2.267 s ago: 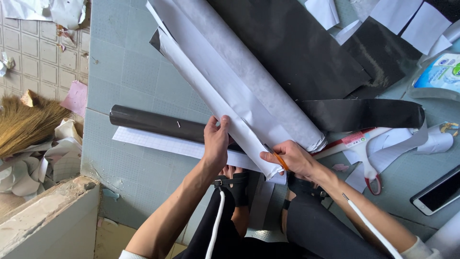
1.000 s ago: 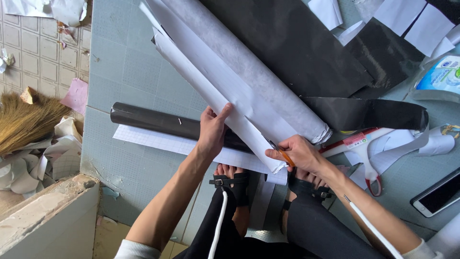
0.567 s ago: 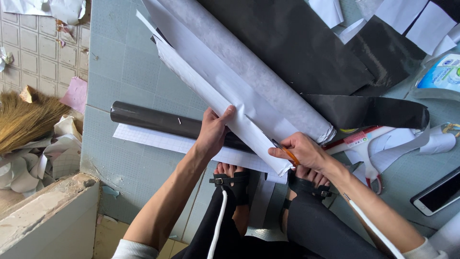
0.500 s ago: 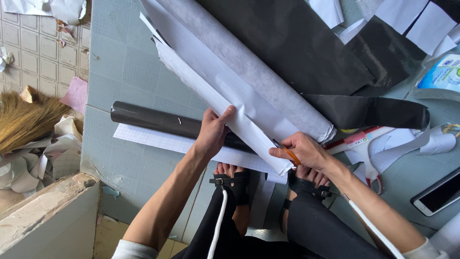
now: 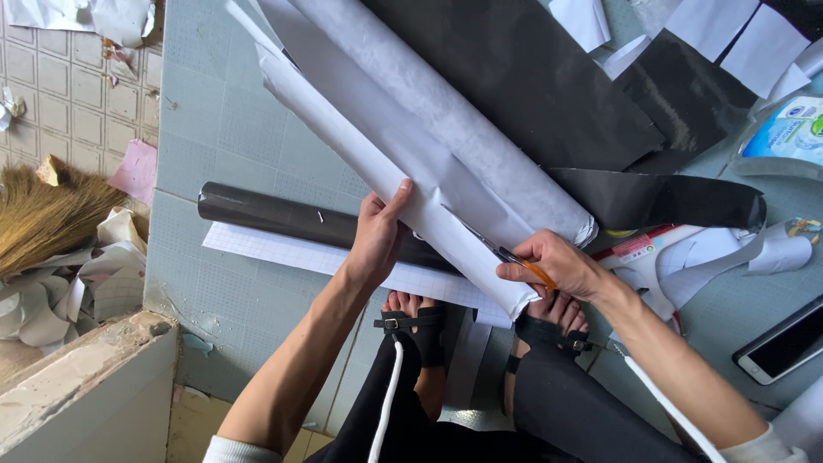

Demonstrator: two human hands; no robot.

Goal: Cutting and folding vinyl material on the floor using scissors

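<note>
White paper roll (image 5: pixel 411 146) lies on the tiled floor (image 5: pixel 214 129), its long axis running from about 11 o'clock at the top edge down to about 4 o'clock, where its open end points toward the person's feet. Beside it, on the 1 o'clock side and touching, lies a second, greyer roll (image 5: pixel 480 146) on the same axis. Under both, a black roll (image 5: pixel 274 214) runs crosswise from 9 o'clock toward 3 o'clock, resting on a white gridded sheet (image 5: pixel 283 253). Left hand (image 5: pixel 377 236) is pressed flat on the white paper roll near its lower end, fingers spread, thumb on top. Right hand (image 5: pixel 557 266) is closed around orange-handled scissors (image 5: pixel 506 255), whose blades point toward 10 o'clock into the paper edge. Black sheets (image 5: pixel 531 77) lie at 12 to 2 o'clock. A phone (image 5: pixel 784 343) lies at 4 o'clock, a straw broom (image 5: pixel 43 214) at 9 o'clock.
</note>
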